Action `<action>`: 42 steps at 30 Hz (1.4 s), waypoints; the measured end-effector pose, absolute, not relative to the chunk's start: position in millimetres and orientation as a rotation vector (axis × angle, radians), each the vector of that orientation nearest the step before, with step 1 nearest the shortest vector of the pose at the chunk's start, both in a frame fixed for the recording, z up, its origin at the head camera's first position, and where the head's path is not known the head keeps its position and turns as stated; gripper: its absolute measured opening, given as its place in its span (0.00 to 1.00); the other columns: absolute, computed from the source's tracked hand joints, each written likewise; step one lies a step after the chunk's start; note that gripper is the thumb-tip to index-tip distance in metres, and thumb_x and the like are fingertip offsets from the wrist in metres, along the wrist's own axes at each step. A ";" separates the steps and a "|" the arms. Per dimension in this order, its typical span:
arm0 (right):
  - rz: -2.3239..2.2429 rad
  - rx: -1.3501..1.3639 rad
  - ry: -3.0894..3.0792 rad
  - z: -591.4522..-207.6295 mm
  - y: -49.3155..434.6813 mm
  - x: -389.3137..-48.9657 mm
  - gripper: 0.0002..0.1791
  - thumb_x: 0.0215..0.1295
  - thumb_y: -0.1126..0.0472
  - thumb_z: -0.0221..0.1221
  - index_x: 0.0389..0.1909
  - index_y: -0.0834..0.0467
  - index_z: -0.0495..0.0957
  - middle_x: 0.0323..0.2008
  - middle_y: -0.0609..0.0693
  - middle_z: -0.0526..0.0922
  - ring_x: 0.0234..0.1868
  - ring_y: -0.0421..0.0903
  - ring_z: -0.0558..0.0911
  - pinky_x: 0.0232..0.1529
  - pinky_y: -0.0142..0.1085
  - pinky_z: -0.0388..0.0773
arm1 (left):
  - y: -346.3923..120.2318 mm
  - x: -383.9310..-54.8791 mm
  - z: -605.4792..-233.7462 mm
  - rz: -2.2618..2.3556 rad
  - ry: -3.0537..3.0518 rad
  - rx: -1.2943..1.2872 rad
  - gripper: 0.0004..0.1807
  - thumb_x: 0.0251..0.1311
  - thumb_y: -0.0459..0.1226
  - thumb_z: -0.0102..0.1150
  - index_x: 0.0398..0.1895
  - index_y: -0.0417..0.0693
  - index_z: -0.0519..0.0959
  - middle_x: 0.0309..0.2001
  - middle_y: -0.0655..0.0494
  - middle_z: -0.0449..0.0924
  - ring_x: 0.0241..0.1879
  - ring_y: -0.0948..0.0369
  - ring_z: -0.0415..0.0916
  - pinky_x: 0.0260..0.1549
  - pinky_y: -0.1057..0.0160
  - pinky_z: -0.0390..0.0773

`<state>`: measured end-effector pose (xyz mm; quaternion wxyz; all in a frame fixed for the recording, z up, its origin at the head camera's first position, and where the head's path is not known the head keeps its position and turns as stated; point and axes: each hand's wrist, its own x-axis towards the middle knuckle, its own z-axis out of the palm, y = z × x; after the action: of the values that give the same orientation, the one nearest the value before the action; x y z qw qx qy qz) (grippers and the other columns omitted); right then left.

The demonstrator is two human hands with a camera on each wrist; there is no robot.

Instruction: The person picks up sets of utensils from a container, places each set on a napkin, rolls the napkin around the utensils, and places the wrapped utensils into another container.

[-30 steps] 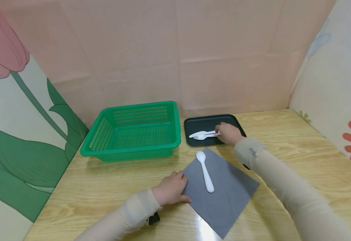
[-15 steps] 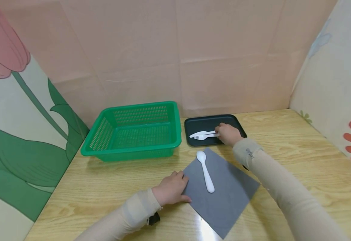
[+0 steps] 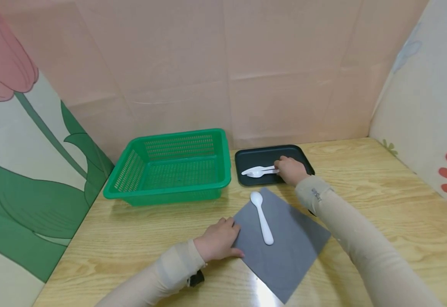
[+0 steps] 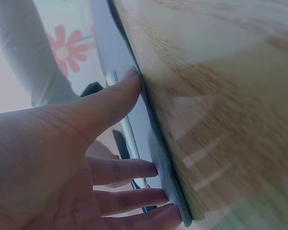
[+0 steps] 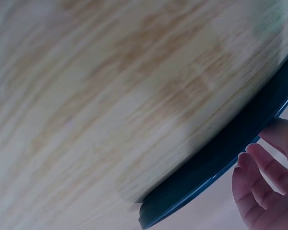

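Only the right sleeve (image 3: 315,192) has shifted visibly, slightly left. The right hand (image 3: 291,171) covers the handle ends of the fork (image 3: 261,173) and knife (image 3: 259,169) on the far tray (image 3: 254,157); whether it grasps them is unclear. The left hand (image 3: 218,241), fingers loosely extended, touches the left edge of the cloth (image 3: 288,251), where the spoon (image 3: 263,221) lies. The basket (image 3: 169,195) stands far left.

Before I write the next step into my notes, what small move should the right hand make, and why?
Probably a small lift of the fork off the black tray by the right hand: its fingers are at the handle, though the pictures do not settle its grip. The spoon already lies on the grey cloth, whose edge the left hand touches.
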<state>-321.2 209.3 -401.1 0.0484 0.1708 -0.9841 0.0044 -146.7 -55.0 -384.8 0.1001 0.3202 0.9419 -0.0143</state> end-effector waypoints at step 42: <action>0.016 0.528 -3.029 -400.1 207.0 -324.8 0.06 0.62 0.70 0.55 0.38 0.59 0.76 0.36 0.57 0.76 0.33 0.51 0.76 0.36 0.44 0.77 | -55.2 -148.3 -385.3 -0.059 2.794 0.962 0.34 0.49 0.60 0.61 0.50 0.43 0.75 0.45 0.51 0.75 0.39 0.62 0.71 0.33 0.68 0.76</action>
<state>-324.8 207.0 -400.1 0.0336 0.1717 -0.9846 0.0051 -148.3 -55.2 -385.3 0.0931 0.3240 0.9413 -0.0198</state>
